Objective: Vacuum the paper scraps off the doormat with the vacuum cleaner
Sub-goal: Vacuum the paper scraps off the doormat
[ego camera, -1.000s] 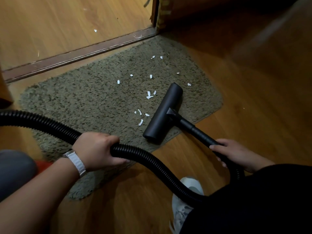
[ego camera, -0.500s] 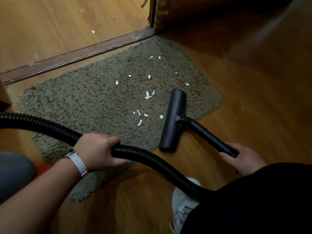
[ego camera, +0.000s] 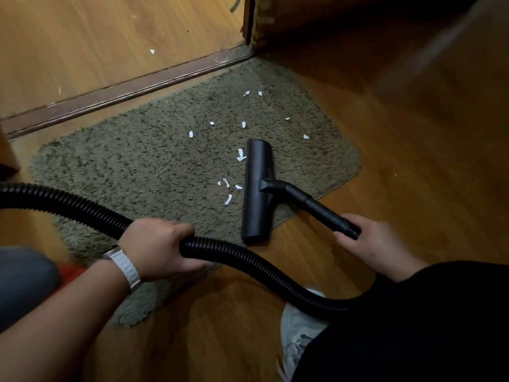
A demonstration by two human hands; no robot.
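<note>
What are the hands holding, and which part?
The left hand grips the vacuum's ribbed hose partway along. The right hand grips the near end of the stiff tube behind the floor nozzle.

Single cam, head-worn, wide-angle, faces fwd and steeply down at the floor. The doormat takes up the mid frame at moderate range. The door threshold marks the far limit and runs diag. across the upper left. The hands sit much nearer the lens, in the lower half: left hand at lower left w/ forearm entering from the bottom-left corner, right hand at lower right. The wearer's dark clothing fills the bottom-right corner, w/ a shoe at bottom centre, so the lower edge looks nearly straight down the body. Upper right is dim and blurred.
</note>
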